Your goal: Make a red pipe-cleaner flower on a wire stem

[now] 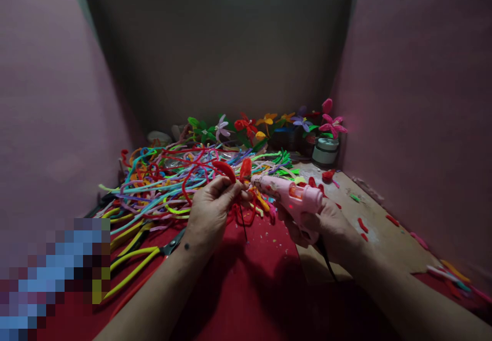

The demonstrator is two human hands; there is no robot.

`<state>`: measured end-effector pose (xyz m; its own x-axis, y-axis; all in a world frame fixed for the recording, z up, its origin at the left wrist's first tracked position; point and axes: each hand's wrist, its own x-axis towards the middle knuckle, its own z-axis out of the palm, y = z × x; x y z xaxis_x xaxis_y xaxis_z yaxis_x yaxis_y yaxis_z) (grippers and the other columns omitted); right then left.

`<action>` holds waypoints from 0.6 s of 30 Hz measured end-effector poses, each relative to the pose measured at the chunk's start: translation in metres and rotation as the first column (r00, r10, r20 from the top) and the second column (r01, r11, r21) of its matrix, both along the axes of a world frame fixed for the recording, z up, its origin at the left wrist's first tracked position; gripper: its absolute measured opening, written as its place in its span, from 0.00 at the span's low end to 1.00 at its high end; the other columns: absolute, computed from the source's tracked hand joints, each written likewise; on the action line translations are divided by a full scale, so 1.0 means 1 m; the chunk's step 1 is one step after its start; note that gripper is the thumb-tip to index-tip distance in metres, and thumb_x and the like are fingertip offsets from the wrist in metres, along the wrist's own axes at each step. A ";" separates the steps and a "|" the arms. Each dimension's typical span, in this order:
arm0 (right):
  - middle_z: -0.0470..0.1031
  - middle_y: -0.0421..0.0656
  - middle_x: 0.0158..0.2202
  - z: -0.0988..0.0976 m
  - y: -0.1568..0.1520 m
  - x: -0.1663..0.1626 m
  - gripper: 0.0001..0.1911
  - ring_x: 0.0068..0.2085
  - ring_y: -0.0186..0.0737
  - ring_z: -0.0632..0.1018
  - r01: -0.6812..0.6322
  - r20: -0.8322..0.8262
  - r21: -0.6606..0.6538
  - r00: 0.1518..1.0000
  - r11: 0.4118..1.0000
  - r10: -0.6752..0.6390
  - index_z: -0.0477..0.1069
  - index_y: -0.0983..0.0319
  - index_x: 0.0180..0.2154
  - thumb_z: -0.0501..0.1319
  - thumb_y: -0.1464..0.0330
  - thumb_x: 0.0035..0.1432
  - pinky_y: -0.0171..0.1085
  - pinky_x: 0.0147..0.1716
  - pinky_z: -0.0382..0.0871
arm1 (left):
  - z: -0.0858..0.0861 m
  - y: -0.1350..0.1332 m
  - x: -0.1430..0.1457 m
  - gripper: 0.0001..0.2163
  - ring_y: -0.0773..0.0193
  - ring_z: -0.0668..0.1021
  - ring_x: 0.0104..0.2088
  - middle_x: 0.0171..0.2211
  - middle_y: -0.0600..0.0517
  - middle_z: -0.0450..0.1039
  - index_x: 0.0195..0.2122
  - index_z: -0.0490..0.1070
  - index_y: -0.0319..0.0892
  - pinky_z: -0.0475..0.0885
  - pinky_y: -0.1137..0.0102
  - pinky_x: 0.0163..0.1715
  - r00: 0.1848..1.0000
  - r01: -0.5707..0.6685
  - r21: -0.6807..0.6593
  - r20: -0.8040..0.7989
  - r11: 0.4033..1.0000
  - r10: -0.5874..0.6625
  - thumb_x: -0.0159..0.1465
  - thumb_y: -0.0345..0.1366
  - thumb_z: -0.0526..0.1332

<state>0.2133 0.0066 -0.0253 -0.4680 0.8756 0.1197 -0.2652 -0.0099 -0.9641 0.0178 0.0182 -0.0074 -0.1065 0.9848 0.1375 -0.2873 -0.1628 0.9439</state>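
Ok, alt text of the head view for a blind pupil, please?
A right hand holds a pink glue gun close to a red fuzzy piece in the left hand; loose, colourful pipe cleaners lie behind, fuzzy flowers beyond.

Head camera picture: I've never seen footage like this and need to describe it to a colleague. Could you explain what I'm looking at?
There is no machine here, just one person's two bare hands. The single picture comes from a camera worn on their head, looking forward and down, so the forearms enter from the bottom.

The right hand grips a pink glue gun, its nozzle pointing toward the left hand. The left fingers pinch a red fuzzy piece; a thin dark stem hangs below them.

On the red tabletop lie a heap of colorful fuzzy strands and a yellow-handled tool. To the right is a tan board with red scraps. Fuzzy flowers line the back.
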 end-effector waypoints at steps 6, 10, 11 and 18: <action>0.68 0.41 0.27 -0.003 0.001 0.001 0.20 0.19 0.29 0.62 -0.007 -0.020 0.003 1.000 1.000 0.007 0.73 0.57 0.40 0.65 0.57 0.44 0.32 0.16 0.55 | -0.001 0.000 0.000 0.07 0.68 0.76 0.24 0.23 0.53 0.75 0.26 0.71 0.38 0.70 0.74 0.27 1.000 -0.006 0.009 -0.028 1.000 0.006 0.51 0.35 0.66; 0.68 0.41 0.27 -0.003 0.000 0.001 0.18 0.19 0.28 0.61 0.004 -0.018 0.006 1.000 1.000 -0.004 0.73 0.59 0.37 0.66 0.58 0.44 0.32 0.16 0.54 | -0.004 0.001 -0.001 0.07 0.68 0.76 0.26 0.25 0.53 0.75 0.28 0.72 0.38 0.71 0.73 0.30 1.000 0.001 0.025 -0.026 1.000 0.000 0.51 0.36 0.66; 0.68 0.41 0.26 -0.004 0.000 0.001 0.16 0.19 0.28 0.61 0.009 -0.020 0.007 1.000 1.000 -0.009 0.74 0.59 0.36 0.66 0.59 0.44 0.32 0.16 0.54 | -0.004 0.002 -0.001 0.07 0.68 0.76 0.26 0.25 0.52 0.75 0.28 0.72 0.38 0.71 0.73 0.31 1.000 0.002 0.023 -0.027 1.000 -0.001 0.51 0.36 0.66; 0.64 0.38 0.21 -0.004 0.000 0.002 0.15 0.19 0.27 0.58 0.011 -0.054 0.002 0.998 1.000 -0.011 0.73 0.61 0.35 0.66 0.60 0.45 0.32 0.17 0.52 | -0.002 0.000 0.001 0.07 0.69 0.75 0.24 0.22 0.53 0.74 0.26 0.70 0.38 0.70 0.74 0.29 0.999 -0.006 0.027 -0.037 1.000 0.007 0.51 0.35 0.65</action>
<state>0.2152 0.0063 -0.0292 -0.4512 0.8803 0.1466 -0.3173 -0.0048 -0.9483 0.0184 0.0179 -0.0091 -0.1076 0.9800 0.1676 -0.2514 -0.1899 0.9491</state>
